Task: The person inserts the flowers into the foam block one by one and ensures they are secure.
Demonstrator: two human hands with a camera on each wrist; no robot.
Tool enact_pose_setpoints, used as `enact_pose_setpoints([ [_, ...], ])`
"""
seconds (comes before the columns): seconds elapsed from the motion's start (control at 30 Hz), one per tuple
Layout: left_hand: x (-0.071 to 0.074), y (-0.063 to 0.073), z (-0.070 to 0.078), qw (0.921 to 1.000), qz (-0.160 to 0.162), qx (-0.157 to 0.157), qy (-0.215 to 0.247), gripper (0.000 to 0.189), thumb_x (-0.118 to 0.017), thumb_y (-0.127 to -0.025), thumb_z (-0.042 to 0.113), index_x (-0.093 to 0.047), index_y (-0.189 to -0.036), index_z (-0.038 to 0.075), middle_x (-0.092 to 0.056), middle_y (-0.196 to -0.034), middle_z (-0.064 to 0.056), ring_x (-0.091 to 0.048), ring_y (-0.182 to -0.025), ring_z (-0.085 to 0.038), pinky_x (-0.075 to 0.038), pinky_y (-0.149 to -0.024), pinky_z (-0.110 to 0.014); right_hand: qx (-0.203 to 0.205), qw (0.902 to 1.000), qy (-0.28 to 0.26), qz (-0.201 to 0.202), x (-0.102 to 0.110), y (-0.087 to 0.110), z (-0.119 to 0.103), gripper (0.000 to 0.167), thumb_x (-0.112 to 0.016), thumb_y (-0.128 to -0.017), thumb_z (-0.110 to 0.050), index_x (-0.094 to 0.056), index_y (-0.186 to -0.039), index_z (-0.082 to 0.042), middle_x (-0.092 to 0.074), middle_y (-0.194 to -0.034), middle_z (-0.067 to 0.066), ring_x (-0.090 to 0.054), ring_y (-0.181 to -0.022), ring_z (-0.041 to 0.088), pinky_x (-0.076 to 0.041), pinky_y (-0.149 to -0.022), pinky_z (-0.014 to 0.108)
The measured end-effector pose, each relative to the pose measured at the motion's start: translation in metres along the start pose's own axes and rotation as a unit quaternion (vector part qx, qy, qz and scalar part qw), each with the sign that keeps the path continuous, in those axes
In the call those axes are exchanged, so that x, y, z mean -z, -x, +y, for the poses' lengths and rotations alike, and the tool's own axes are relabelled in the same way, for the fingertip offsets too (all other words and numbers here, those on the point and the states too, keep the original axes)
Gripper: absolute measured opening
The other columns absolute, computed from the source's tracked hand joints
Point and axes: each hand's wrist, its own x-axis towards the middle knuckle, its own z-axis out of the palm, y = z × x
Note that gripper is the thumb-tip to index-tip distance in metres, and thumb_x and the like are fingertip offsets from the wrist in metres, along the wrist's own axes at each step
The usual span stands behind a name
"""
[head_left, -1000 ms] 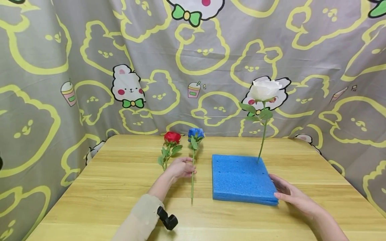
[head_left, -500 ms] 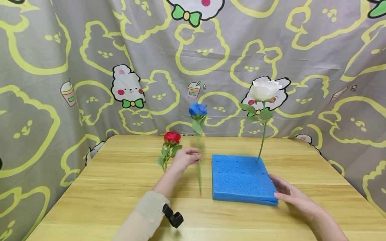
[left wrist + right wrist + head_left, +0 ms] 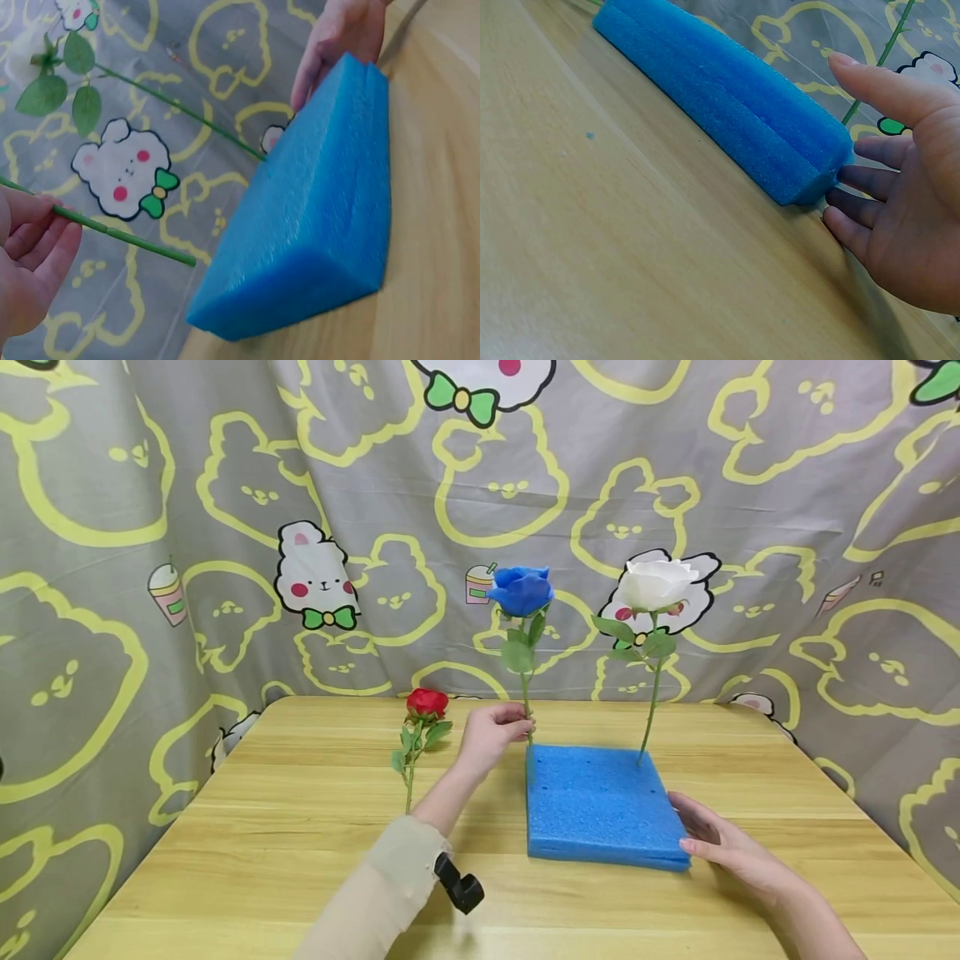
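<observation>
My left hand point(image 3: 486, 739) pinches the green stem of an artificial blue rose point(image 3: 521, 591), which stands upright at the back left corner of a blue foam block point(image 3: 600, 806). In the left wrist view the stem's lower end point(image 3: 154, 248) is bare and apart from the foam. At the block's right side is my right hand point(image 3: 731, 853), its fingers extended; the right wrist view has the fingertips point(image 3: 849, 174) against the block's end. A white artificial rose point(image 3: 657, 583) stands in the foam near its back right corner.
A red artificial rose point(image 3: 427, 703) lies on the wooden table point(image 3: 247, 860), left of the block, its stem partly behind my left forearm. Small holes dot the foam's top. A patterned curtain point(image 3: 405, 485) hangs behind the table. A black wrist mount point(image 3: 459, 885) sits on my left sleeve.
My left hand has lifted the blue rose off the table and carried it right to the foam block's back left corner. My right hand has stayed at the block.
</observation>
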Motion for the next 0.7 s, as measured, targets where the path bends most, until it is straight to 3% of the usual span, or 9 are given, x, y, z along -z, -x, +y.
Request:
enact_pose_setpoints([
  [0.23, -0.019, -0.009, 0.006, 0.9997, -0.010, -0.004, -0.022, 0.021, -0.065, -0.082, -0.004, -0.064, -0.102, -0.014, -0.067, -0.092, -0.021, -0.067, -0.079, -0.024, -0.054, -0.076, -0.039, 0.014, 0.9999, -0.003, -0.004, 0.000, 0.000, -0.003, 0.062, -0.046, -0.095, -0.004, -0.009, -0.143, 0.011, -0.005, -0.145, 0.037, -0.034, -0.116, -0.015, -0.029, -0.092, 0.007],
  [0.47, -0.038, -0.018, 0.002, 0.9997, -0.015, -0.011, -0.014, 0.020, -0.066, -0.082, -0.004, -0.065, -0.100, -0.013, -0.067, -0.090, -0.021, -0.067, -0.080, -0.026, -0.055, -0.072, -0.031, 0.020, 0.9998, -0.002, -0.005, 0.000, 0.000, -0.003, 0.062, -0.045, -0.095, -0.003, -0.009, -0.143, 0.011, -0.005, -0.145, 0.037, -0.033, -0.116, -0.016, -0.028, -0.092, 0.007],
  [0.7, -0.059, -0.024, -0.002, 0.9986, 0.007, -0.023, -0.046, 0.017, -0.068, -0.081, -0.002, -0.069, -0.095, -0.009, -0.069, -0.087, -0.017, -0.068, -0.074, -0.021, -0.055, -0.066, -0.024, 0.012, 0.9999, -0.004, -0.004, -0.001, 0.001, -0.003, 0.062, -0.046, -0.095, -0.005, -0.010, -0.143, 0.010, -0.005, -0.145, 0.037, -0.034, -0.116, -0.015, -0.029, -0.092, 0.007],
])
